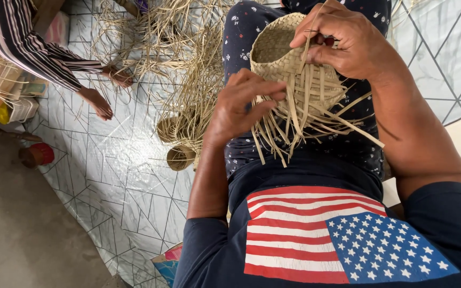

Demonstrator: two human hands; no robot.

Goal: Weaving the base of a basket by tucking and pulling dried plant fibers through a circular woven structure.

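Patterned floor mat under straw strips

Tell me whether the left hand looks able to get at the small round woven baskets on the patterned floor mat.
Probably yes, once freed. The left hand grips loose strips of the half-woven straw basket on the lap; the small round woven baskets sit close on that side of the patterned floor mat, with only scattered straw around them.

**Hands on a half-woven basket**

A small round tan basket of woven palm strips rests on the lap. The left hand presses its loose strips; the right hand pinches one strip at the rim. Two small woven cups sit on the patterned floor mat.
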